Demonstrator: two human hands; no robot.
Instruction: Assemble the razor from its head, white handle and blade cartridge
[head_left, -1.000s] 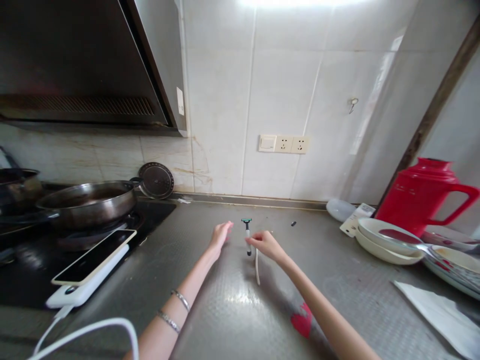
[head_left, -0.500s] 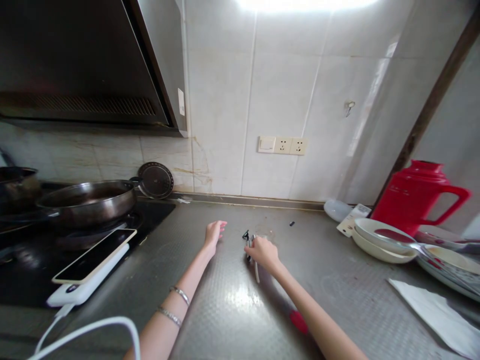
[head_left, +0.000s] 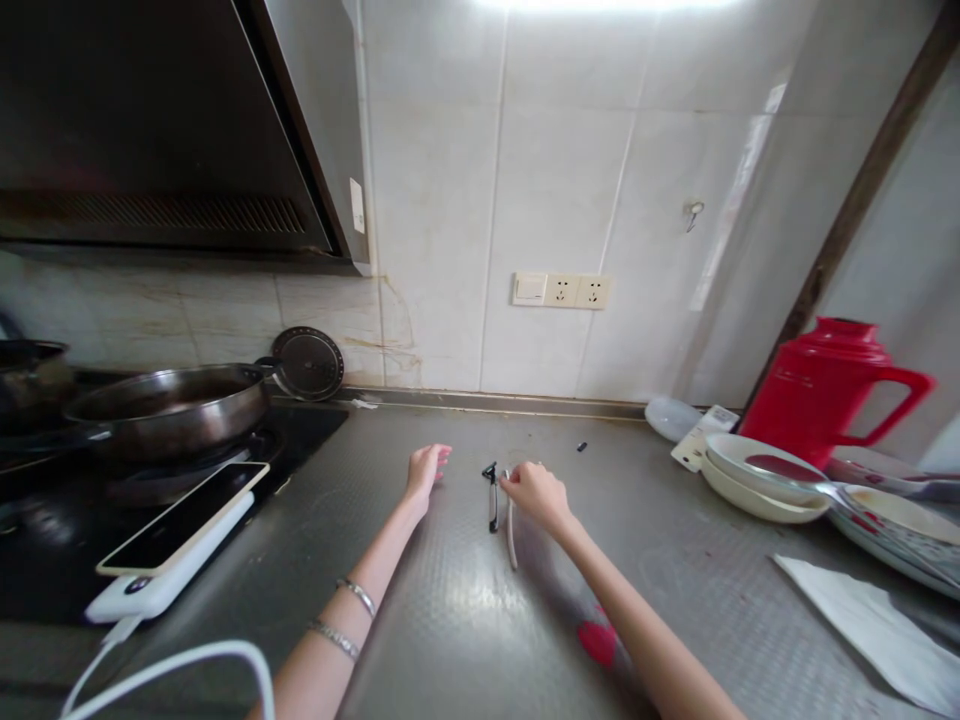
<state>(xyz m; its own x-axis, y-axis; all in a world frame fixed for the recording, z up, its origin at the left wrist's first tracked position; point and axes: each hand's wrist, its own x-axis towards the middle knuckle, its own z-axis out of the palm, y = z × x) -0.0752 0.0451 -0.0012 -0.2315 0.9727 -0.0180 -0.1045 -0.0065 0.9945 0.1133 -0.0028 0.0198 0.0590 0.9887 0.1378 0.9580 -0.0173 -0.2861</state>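
Note:
My left hand (head_left: 427, 474) is held over the metal counter, fingers loosely stretched and apart, with nothing in them. To its right lies a peeler-like tool (head_left: 493, 498) with a black head and a slim black and silver handle, apart from both hands. My right hand (head_left: 537, 494) has its fingers pinched at the upper end of a slender, pale, slightly curved strip (head_left: 512, 538). The fingers cover that end, so its kind cannot be made out. Further back is a tiny black piece (head_left: 582, 447).
On the left, a phone (head_left: 184, 520) rests on a white power bank (head_left: 142, 595) beside the hob, with a pan (head_left: 172, 415) behind. At the right are a red thermos (head_left: 817, 390), stacked bowls (head_left: 765, 495) and a white paper sheet (head_left: 847, 620). Sockets (head_left: 562, 290) are on the wall.
My right hand has moved slightly right, off the peeler-like tool, whose handle is now uncovered. My left hand is almost unchanged. The view has shifted slightly.

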